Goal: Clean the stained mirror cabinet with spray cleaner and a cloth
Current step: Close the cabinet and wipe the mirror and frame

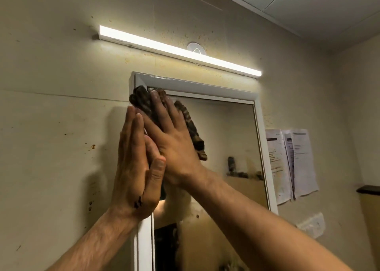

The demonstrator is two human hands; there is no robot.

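at the mirror cabinet (195, 86) corner, right hand (174, 143) presses cloth (141, 98) flat-fingered, left hand (133, 163) straight-fingered; papers (292, 163) unreadable.

light bar (178, 51) above mirror cabinet (197, 87), papers (291, 164) right

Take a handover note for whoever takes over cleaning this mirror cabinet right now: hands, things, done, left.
Left hand: open, fingers straight, at the frame's left side beside the right hand.
Right hand: flat, pressing the cloth on the mirror's top left corner.
Spray cleaner: not in view.
Done: wiping under way at that top corner.
Left: brown marks lower on the mirror, and the rest of it.
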